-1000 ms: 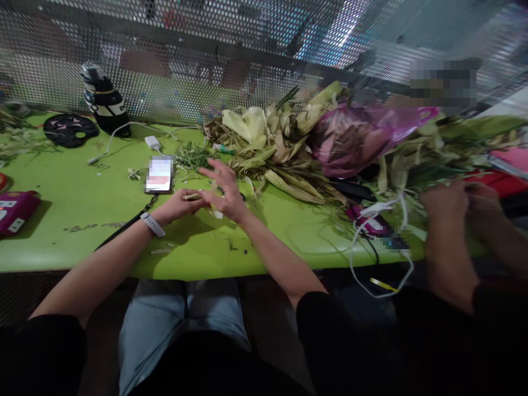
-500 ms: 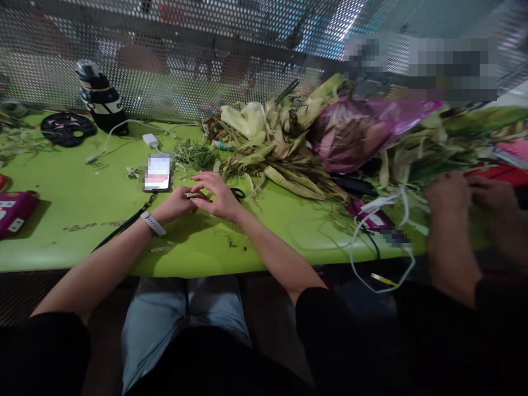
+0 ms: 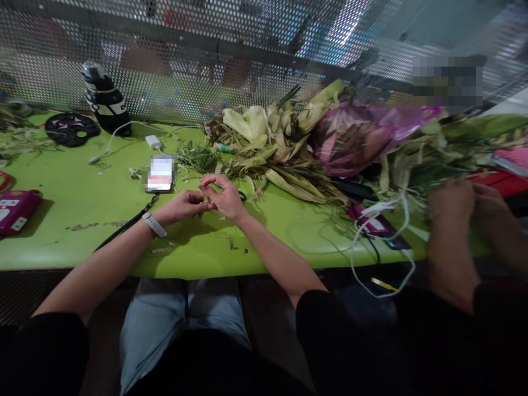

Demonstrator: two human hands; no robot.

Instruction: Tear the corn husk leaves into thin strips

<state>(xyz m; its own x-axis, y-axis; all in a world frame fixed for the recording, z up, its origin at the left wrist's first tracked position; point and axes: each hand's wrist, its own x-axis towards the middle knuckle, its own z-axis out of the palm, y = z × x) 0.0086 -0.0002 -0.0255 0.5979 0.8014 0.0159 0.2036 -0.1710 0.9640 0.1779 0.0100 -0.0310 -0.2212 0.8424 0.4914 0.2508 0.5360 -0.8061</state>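
My left hand (image 3: 190, 203) and my right hand (image 3: 226, 199) meet above the green table (image 3: 124, 236), their fingertips pinched together. A small pale sliver shows between the fingers; it is too small and too covered to name. A white band circles my left wrist. Just beyond my left hand lies a phone (image 3: 160, 175) with a lit screen and a black strap (image 3: 126, 224). A heap of thin green strands (image 3: 197, 156) sits past my fingertips. Behind my right hand, a black loop (image 3: 242, 196) is partly hidden. Pale scraps (image 3: 162, 249) lie near my left wrist.
Corn husks (image 3: 247, 124) and a pink plastic bag (image 3: 342, 137) pile up at the back. A black bottle (image 3: 106, 102), a black mask (image 3: 72, 130) and a purple box (image 3: 18, 212) stand left. White cables (image 3: 406, 209) and a co-worker's hands (image 3: 451, 201) are at right.
My left hand has shifted a little to the right, and its fingers press closer to those of my right hand. The camera view has moved slightly.
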